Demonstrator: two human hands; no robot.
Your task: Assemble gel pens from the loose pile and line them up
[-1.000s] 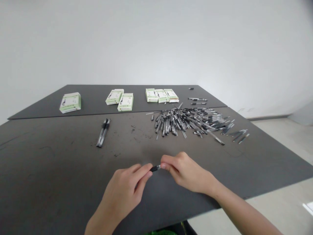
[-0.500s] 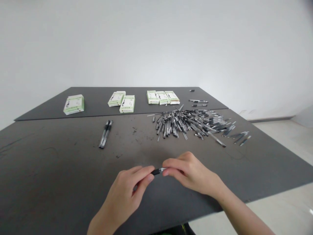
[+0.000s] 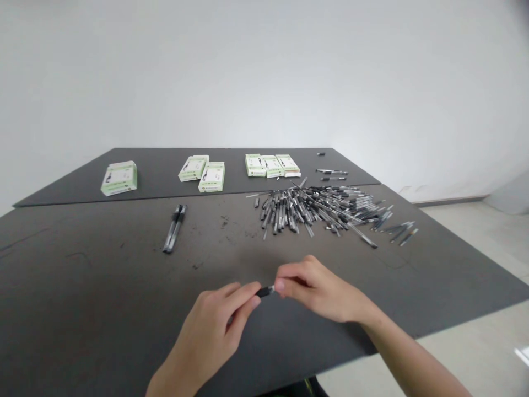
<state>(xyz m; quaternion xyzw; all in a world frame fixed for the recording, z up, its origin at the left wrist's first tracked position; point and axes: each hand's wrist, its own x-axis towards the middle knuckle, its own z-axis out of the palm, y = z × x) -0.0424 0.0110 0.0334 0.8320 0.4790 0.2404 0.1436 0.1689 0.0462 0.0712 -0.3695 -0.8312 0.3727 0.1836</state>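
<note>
A pen [image 3: 265,291] with a black grip shows between my two hands above the near part of the table. My left hand [image 3: 217,320] is closed around its body, which is mostly hidden in the palm. The thumb and forefinger of my right hand [image 3: 320,289] pinch the pen's silvery tip end, covering it. Two capped pens [image 3: 175,228] lie side by side to the left, beyond my left hand. Farther off, past my right hand, spreads a large pile of pens and loose pen parts [image 3: 314,207].
On the dark table [image 3: 103,298], green-and-white boxes stand toward the back: one at left [image 3: 119,178], two near the middle [image 3: 212,176], three farther right [image 3: 270,165]. Several thin refills [image 3: 400,231] lie at the pile's right end. A few pens [image 3: 332,171] rest behind it.
The view has shifted slightly, so the table's contents sit a little more to the left. My right fingertips have rolled around the pen's tip and cover more of it. My left hand holds steady.
</note>
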